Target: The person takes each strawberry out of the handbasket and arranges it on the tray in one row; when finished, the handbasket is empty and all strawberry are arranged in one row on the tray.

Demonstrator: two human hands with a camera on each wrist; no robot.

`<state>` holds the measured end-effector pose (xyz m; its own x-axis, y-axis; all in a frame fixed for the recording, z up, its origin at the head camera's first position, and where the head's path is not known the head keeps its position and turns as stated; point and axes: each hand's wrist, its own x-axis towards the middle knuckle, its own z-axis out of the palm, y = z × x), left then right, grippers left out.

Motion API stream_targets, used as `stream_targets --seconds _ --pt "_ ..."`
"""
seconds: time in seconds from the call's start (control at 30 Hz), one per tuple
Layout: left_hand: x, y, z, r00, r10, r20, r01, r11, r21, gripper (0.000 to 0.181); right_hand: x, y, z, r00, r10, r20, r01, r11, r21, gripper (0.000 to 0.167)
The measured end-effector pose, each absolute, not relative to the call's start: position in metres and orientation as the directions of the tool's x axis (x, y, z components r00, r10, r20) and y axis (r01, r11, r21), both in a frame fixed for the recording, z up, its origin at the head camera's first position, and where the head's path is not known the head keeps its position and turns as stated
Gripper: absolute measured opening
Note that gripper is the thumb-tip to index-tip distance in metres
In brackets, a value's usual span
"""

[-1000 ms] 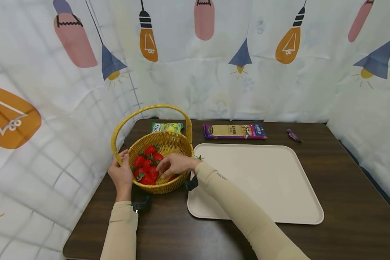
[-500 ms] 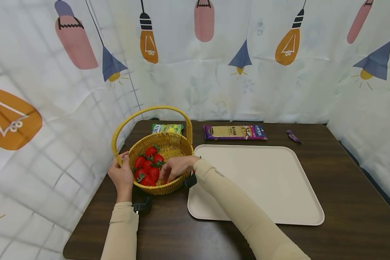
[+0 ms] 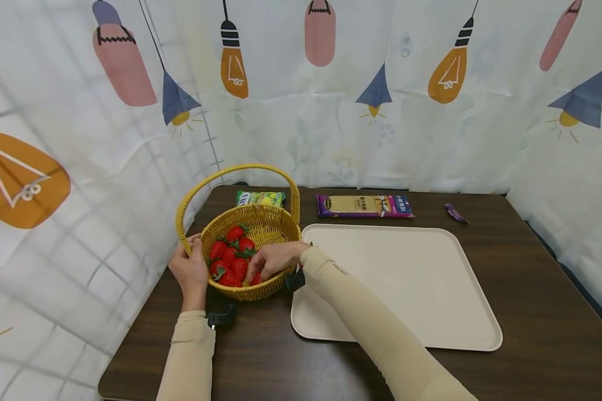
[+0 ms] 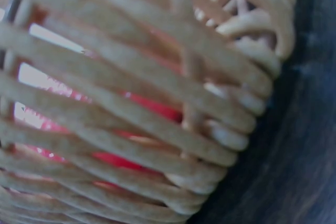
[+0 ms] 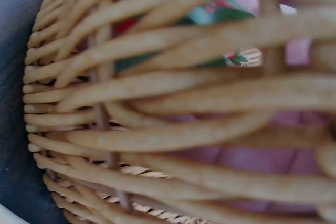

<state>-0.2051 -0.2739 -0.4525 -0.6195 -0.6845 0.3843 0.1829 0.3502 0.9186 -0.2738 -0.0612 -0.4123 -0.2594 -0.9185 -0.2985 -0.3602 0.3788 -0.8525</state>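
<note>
A yellow wicker basket (image 3: 271, 220) with a tall hoop handle stands on the left of the table. Several red strawberries (image 3: 229, 253) with green leaves lie heaped in its left half. My left hand (image 3: 190, 273) holds the basket's left side near the foot of the handle. Reaching down inside, my right hand (image 3: 273, 259) pinches a strawberry (image 3: 256, 279) near the front wall, partly covered by the fingers. Both wrist views are filled by the basket's weave, with blurred red behind it in the left wrist view.
A cream tray (image 3: 401, 284) lies right of the basket; a bit of red and green shows at its left edge beside my right wrist. Behind are a green snack packet (image 3: 261, 199), a long purple-and-gold package (image 3: 364, 206) and a small purple wrapper (image 3: 455, 213).
My right hand has gone lower into the basket, and its fingers have closed on a strawberry near the front wall. The left hand keeps its hold on the basket.
</note>
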Motion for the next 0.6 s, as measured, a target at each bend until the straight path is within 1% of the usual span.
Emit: stream_targets --seconds 0.13,0.2,0.43,0.6 --pt "-0.206 -0.273 -0.451 -0.622 -0.684 0.380 0.180 0.348 0.920 0.028 -0.272 -0.057 -0.411 -0.290 -0.933 -0.215 -0.381 0.319 -0.868 0.027" --pt "-0.206 -0.273 -0.451 -0.625 -0.685 0.374 0.172 0.346 0.922 0.029 -0.271 -0.054 -0.410 -0.319 -0.933 -0.169 -0.382 0.290 -0.878 0.026" --pt "-0.205 -0.272 -0.451 -0.634 -0.684 0.360 0.160 0.340 0.927 0.028 -0.263 -0.039 -0.408 -0.445 -0.895 0.018 -0.385 0.173 -0.907 0.023" --pt "-0.206 -0.272 -0.452 -0.644 -0.683 0.345 0.160 0.321 0.934 0.028 -0.256 -0.022 -0.411 -0.555 -0.821 0.133 -0.364 0.097 -0.926 0.023"
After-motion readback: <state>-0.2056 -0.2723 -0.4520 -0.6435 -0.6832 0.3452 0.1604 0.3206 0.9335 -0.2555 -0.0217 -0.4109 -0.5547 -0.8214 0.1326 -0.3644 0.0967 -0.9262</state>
